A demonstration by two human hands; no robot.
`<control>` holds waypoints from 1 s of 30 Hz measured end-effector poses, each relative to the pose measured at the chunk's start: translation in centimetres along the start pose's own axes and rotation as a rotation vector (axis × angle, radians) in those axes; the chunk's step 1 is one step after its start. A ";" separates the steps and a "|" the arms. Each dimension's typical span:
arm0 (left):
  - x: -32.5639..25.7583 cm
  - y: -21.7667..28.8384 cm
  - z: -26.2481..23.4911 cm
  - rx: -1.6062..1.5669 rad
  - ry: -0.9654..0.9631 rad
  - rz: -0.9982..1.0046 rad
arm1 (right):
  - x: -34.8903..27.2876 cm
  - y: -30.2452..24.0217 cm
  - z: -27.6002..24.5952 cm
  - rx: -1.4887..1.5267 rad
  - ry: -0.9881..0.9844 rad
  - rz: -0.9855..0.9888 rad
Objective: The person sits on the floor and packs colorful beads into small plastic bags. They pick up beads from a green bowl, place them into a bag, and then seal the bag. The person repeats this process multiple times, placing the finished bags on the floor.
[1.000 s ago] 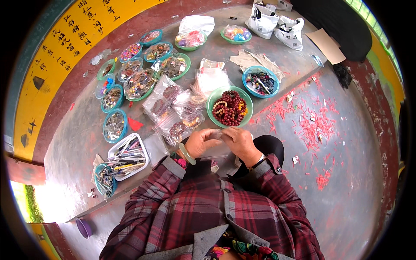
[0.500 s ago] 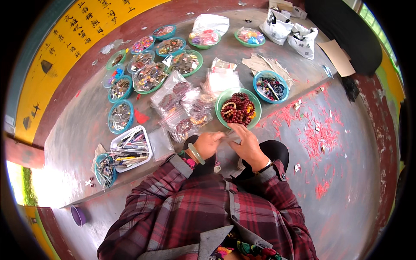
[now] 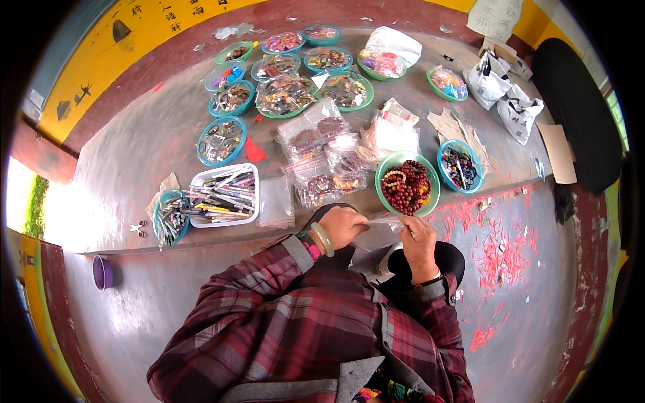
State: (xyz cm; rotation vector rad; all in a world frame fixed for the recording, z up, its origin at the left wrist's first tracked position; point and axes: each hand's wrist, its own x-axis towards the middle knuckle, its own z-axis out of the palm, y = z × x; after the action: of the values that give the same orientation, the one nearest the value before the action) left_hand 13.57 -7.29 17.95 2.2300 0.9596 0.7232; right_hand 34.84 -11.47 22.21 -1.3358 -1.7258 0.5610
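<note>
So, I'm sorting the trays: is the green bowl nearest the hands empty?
No, the green bowl just beyond the hands is filled with dark red beads.

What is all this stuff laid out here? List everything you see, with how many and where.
Bead bowl: one, green, dark red beads, just beyond the hands.
Tool bowl: one, blue, right of the bead bowl.
Small bowls: about ten, teal or green, mixed trinkets, far left and centre.
Clear packets: a pile, beaded items inside, centre.
White tray: one, pens or tools, left.
Round tub: one, teal, beside the tray.
White bags: two, far right.
Purple cup: one, lower step, left.
Red scraps: many, floor at right.
Clear bag: one, held between both hands.
Bangle: one, pale green, left wrist.
Left hand: grips the clear bag.
Right hand: grips its other end.
</note>
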 end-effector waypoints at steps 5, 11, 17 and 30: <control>-2.1 -1.4 -1.6 -0.060 0.059 -0.024 | 0.1 0.0 1.0 -0.057 0.007 -0.040; -4.6 -3.1 -3.4 -0.343 0.234 -0.485 | 1.1 -1.6 2.0 0.084 0.011 0.002; -8.4 -11.6 -3.4 -0.787 0.801 -0.674 | 1.2 -0.5 2.3 0.045 -0.041 0.024; -17.8 -26.4 4.4 -0.455 1.019 -0.972 | 0.7 2.0 4.8 -0.108 -0.269 0.036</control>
State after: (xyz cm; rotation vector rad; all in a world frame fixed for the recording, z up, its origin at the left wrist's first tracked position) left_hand -5.66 -7.55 -7.81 0.7041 1.8700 1.3827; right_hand 31.95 -9.49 18.34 -1.4207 -1.9764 0.7031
